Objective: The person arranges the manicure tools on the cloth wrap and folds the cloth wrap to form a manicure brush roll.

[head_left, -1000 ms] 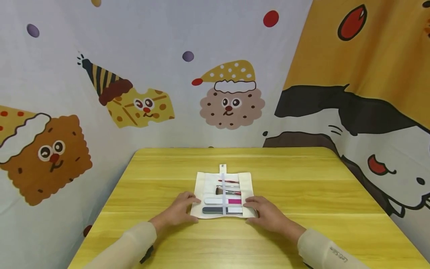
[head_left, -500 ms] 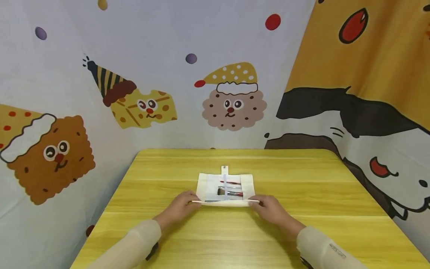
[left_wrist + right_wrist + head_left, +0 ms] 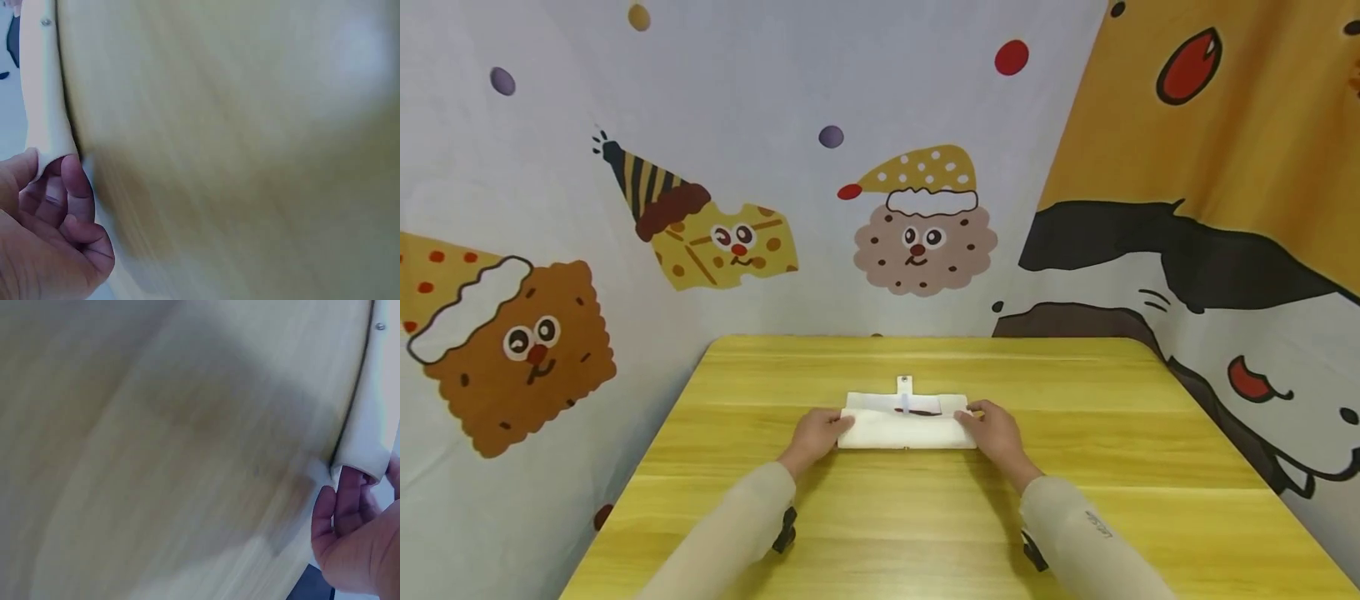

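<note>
A cream fabric brush roll (image 3: 906,431) lies across the table, its near part folded over toward the back. Beyond the fold a strip of the white inside shows, with a dark red brush (image 3: 919,412) under a clear band. A strap with a snap (image 3: 905,384) sticks out at the far edge. My left hand (image 3: 817,437) grips the roll's left end, thumb on top and fingers curled at the end, as the left wrist view shows. At the other end my right hand (image 3: 995,431) holds it likewise. The nail files and other brushes are hidden under the fold.
The roll lies on a yellow wood-grain table (image 3: 895,517) with rounded far corners. Behind the table hangs a white cloth (image 3: 760,100) printed with cartoon snacks and a large animal face. A metal snap (image 3: 45,22) shows on the roll's outside.
The roll's near edge has been lifted and folded away from me, covering the files and most brushes. Both hands have moved forward with it, keeping hold of the ends.
</note>
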Motion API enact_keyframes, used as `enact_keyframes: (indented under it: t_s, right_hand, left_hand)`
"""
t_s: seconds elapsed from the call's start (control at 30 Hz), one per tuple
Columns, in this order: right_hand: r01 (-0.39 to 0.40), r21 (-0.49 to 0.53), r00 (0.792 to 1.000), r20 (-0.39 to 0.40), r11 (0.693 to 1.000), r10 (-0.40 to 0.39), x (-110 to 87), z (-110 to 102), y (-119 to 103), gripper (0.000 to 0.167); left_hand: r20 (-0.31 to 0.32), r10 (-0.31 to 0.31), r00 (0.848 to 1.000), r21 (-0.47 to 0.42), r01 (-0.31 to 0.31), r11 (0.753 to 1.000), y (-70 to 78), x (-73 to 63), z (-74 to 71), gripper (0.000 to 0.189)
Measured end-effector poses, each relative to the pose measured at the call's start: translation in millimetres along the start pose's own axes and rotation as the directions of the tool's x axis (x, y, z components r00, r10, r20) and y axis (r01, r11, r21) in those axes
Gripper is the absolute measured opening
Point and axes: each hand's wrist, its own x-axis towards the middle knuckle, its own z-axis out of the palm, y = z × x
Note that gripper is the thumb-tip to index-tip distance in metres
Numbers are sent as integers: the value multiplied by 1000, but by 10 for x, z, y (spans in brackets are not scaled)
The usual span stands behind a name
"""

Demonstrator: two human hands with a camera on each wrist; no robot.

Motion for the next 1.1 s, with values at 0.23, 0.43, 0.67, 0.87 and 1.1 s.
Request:
enact_keyframes:
  t_s: [0.23,0.43,0.67,0.87,1.1]
  right_hand:
    - [-72,-149,997,18,986,76,66,34,-32,61]
    - [-65,-177,996,52,982,76,89,22,-36,62]
    - [83,-239,995,-35,967,-94,42,52,11,55]
    - [524,-466,807,2,713,-591,-76,77,104,41]
    - [642,-510,736,203,572,-645,-127,88,168,47]
  left_hand:
    - [-58,-23,998,67,27,997,-60,74,47,34]
    - [-23,266,964,317,-246,916,0,46,-8,42]
    - [312,448,838,436,-545,716,0,62,31,43]
    - [322,423,847,428,-529,733,-19,88,41,40]
    - [349,386,854,424,-511,748,-15,121,49,50]
